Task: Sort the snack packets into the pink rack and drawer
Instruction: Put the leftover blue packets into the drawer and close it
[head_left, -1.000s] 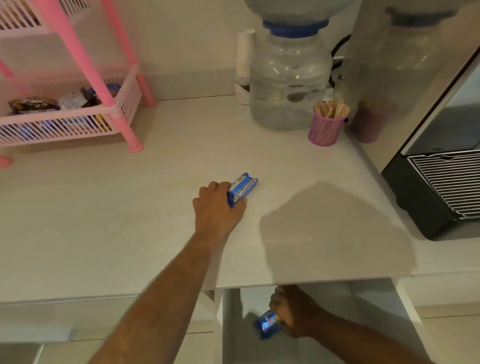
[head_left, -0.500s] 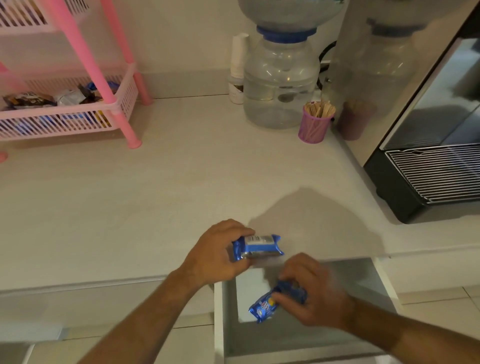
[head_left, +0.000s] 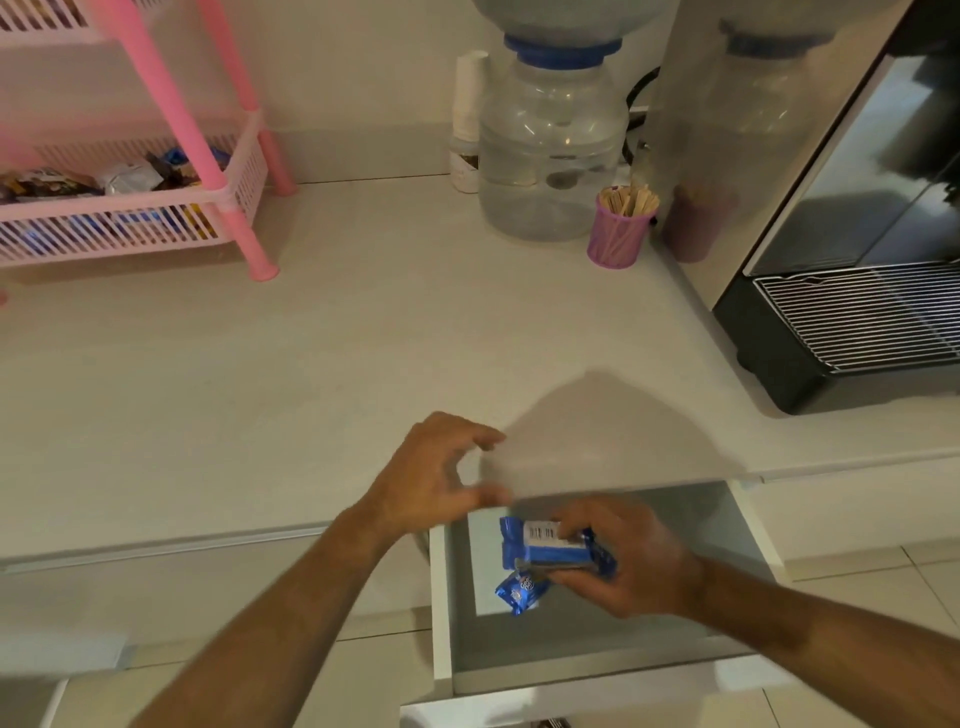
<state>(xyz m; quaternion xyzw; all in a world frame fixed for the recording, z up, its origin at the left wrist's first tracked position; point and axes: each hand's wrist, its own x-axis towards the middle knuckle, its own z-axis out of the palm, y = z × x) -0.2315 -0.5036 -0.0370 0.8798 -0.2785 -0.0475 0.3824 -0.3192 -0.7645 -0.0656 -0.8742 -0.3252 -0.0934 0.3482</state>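
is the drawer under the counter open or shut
Open: the drawer is pulled out below the counter edge, its floor visible under the right hand.

Two blue snack packets (head_left: 550, 551) are stacked in the right hand (head_left: 631, 564) over the one open drawer (head_left: 444, 613). One pink rack (head_left: 176, 104) stands at the counter's back left corner; its lower basket holds perhaps five or six packets, too jumbled to count. One water jug (head_left: 553, 150), one pink cup of wooden sticks (head_left: 621, 228).
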